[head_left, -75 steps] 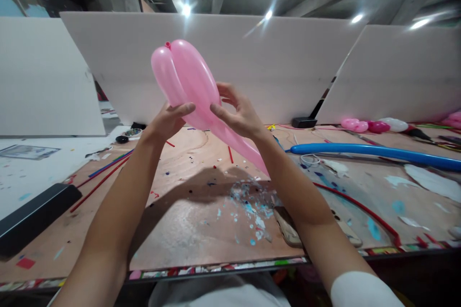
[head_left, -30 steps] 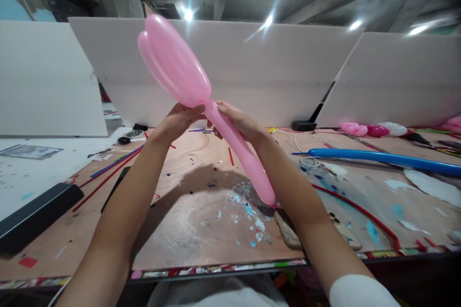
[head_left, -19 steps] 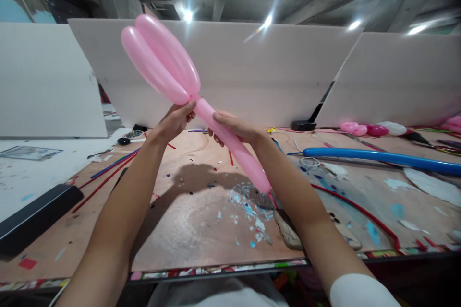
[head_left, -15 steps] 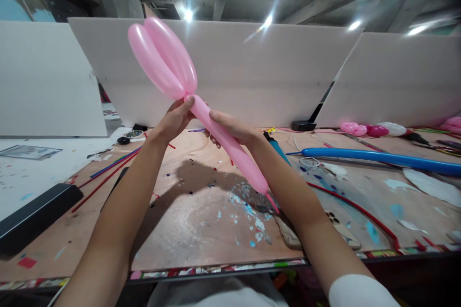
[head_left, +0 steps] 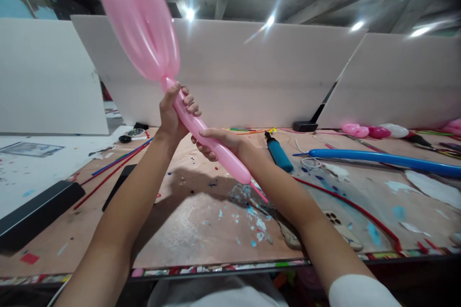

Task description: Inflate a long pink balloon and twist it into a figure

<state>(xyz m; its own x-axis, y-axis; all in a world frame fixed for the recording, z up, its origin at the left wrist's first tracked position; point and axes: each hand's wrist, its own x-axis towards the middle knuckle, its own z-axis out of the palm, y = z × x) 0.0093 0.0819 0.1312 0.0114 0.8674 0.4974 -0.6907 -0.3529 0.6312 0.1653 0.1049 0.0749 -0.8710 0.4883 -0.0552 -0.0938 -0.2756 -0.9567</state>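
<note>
A pink modelling balloon (head_left: 230, 163) slants across the middle of the view, its folded loops at the upper left, cut off by the top edge. Just below the twist under the loops, my left hand (head_left: 176, 108) is wrapped round the single straight length. Lower down the same length, my right hand (head_left: 219, 143) grips it with the thumb on top and fingers beneath. The balloon's thin uninflated tail points down to the right, above my right forearm. Both hands are raised over the wooden table (head_left: 173, 240).
A teal hand pump (head_left: 279, 154) lies behind my right forearm. To the right are a long blue balloon (head_left: 378, 157), a red uninflated balloon (head_left: 356, 196) and a phone (head_left: 338, 228). A black bar-shaped object (head_left: 39, 216) sits at left. White panels (head_left: 234, 72) stand along the back.
The pink balloon has moved up and left, its loops now nearer the camera. My left hand has wrapped its fingers round the straight part; my right hand has moved slightly left and down.
</note>
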